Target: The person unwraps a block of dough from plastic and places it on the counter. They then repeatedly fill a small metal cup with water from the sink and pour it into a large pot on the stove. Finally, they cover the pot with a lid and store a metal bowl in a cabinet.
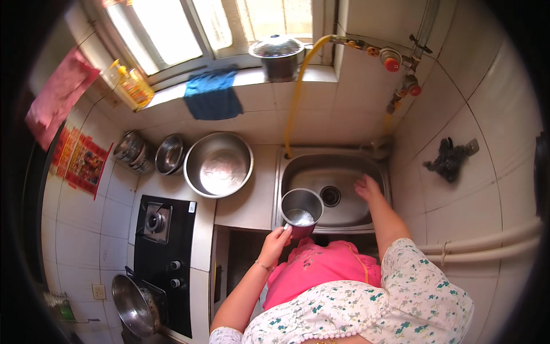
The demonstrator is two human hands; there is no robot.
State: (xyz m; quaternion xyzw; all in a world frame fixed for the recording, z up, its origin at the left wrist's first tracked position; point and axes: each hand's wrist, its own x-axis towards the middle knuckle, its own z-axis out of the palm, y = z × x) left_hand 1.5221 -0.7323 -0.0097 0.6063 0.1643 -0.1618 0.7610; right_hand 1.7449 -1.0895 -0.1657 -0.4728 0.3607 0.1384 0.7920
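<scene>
My left hand (276,244) grips the handle of a deep metal pot (301,201) with a dark red outside. The pot is held over the front left edge of the stainless steel sink (296,172), and its inside shows a shiny bottom. Over the right part of the basin, my right hand (368,187) is held out with nothing in it, its fingers apart. The round drain (330,196) lies between the pot and that hand.
Left of the sink stand a wide metal basin (219,165) and a smaller bowl (169,154). A black gas stove (180,232) carries a pan (134,306). A lidded pot (277,58) stands on the windowsill. A yellow hose (296,94) runs down to the sink's back corner.
</scene>
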